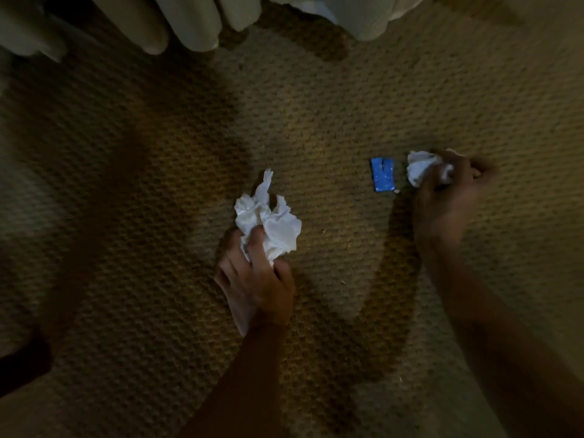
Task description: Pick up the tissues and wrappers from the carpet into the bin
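Observation:
My left hand (pixel 254 279) grips a large crumpled white tissue (pixel 271 216) near the middle of the brown woven carpet (pixel 316 105). My right hand (pixel 448 191) holds a smaller crumpled white tissue (pixel 420 169) at the right. A small blue wrapper (pixel 383 174) lies flat on the carpet just left of that smaller tissue, untouched. No bin is in view.
Pale curtain folds (pixel 189 23) hang along the top edge, down to the carpet. A dark object (pixel 22 365) sits at the lower left edge. Deep shadow covers the left part of the carpet.

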A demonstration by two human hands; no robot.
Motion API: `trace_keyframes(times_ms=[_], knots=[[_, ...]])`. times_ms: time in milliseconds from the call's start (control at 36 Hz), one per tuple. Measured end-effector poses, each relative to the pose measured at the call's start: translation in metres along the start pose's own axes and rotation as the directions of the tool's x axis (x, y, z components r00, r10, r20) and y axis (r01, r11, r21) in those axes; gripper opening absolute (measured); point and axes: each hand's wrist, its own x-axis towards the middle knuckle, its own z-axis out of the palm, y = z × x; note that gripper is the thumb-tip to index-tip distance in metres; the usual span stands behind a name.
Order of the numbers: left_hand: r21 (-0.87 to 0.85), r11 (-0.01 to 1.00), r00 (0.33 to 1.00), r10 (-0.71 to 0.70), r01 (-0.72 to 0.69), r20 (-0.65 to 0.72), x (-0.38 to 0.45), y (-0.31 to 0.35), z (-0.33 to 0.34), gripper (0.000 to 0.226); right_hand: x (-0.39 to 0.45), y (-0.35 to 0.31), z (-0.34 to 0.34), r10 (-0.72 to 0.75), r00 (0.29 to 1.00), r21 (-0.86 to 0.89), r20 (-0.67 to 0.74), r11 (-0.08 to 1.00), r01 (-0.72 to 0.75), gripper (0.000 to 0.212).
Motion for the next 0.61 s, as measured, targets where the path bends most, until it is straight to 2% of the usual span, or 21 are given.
trace_keyframes(times_ms=[83, 250, 361, 472, 611], knots=[[-0.011, 1.000, 1.000, 0.004, -0.004, -0.011, -0.001, 0.000, 0.002, 0.057, -0.003, 0.002, 0.000, -0.037, 0.999, -0.027, -0.015, 0.999, 0.036, 0.024], [-0.003, 1.000, 1.000, -0.009, 0.009, 0.000, 0.000, 0.001, 0.000, 0.055, -0.014, 0.011, -0.001, -0.123, 0.992, 0.071, -0.029, 0.990, 0.125, 0.019], [0.003, 1.000, 1.000, 0.002, -0.002, 0.003, 0.000, 0.001, 0.001, 0.056, -0.026, 0.011, 0.000, -0.201, 0.979, 0.127, 0.037, 0.973, 0.194, 0.032], [0.018, 1.000, 1.000, 0.001, -0.001, 0.001, 0.000, 0.001, 0.000, 0.056, -0.028, 0.010, -0.002, -0.116, 0.991, 0.027, 0.065, 0.993, 0.115, 0.037], [0.010, 1.000, 1.000, -0.005, 0.004, 0.021, 0.000, 0.001, -0.001, 0.055, -0.044, 0.011, -0.006, -0.127, 0.988, -0.101, 0.085, 0.986, 0.135, 0.029]])
